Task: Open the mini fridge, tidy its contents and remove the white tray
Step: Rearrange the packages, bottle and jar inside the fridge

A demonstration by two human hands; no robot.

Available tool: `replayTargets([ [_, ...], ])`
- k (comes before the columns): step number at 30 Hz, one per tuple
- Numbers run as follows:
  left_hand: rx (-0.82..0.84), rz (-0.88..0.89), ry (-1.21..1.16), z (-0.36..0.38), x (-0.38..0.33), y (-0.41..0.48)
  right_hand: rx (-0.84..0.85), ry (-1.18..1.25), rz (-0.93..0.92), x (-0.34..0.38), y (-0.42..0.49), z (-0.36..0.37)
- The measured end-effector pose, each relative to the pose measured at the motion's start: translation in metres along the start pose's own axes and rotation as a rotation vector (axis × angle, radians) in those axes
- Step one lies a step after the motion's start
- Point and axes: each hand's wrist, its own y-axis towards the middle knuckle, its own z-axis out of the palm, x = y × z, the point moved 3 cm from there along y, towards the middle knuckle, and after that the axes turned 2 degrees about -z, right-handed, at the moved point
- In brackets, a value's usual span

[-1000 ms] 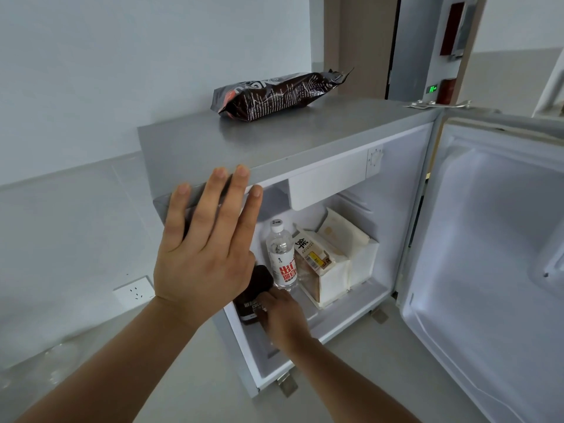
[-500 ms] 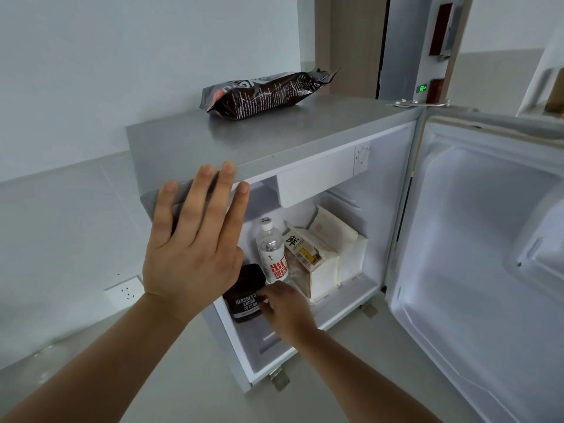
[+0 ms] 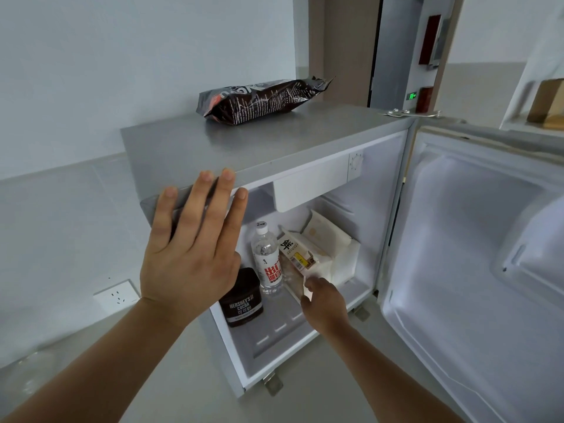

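Observation:
The grey mini fridge [image 3: 274,148] stands open, its door [image 3: 473,254] swung out to the right. Inside, from left to right, are a dark cocoa tin [image 3: 242,303], a water bottle [image 3: 267,261], and a white tray [image 3: 345,264] holding a milk carton [image 3: 297,254] and a white packet [image 3: 329,236]. My left hand [image 3: 192,248] lies flat, fingers spread, against the fridge's top front edge. Reaching into the fridge, my right hand [image 3: 325,303] has its thumb on the tray's front corner, and its fingers curl around that corner out of sight.
A dark snack bag [image 3: 262,99] lies on top of the fridge near the wall. A wall socket [image 3: 117,296] sits low on the left. The fridge floor [image 3: 274,334] in front of the items is bare. The open door fills the right side.
My right hand has left the cocoa tin and moved right to the tray's front corner. The tin now stands uncovered. My left hand stays on the fridge's top edge.

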Motion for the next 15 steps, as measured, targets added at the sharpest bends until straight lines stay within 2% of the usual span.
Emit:
replayTargets([
  [8,-0.003,0.007,0.003,0.000,0.000,0.000,0.038,0.068,-0.041,-0.005,0.007,0.006],
  [10,-0.006,0.008,0.003,-0.001,0.000,0.000,-0.038,0.115,0.011,-0.011,0.002,0.003],
  [13,0.001,0.004,0.010,-0.001,0.000,0.000,-0.270,0.256,0.189,-0.022,-0.005,-0.006],
  [15,0.004,0.009,0.017,-0.002,0.000,0.001,-0.207,0.370,0.277,-0.022,0.002,-0.009],
])
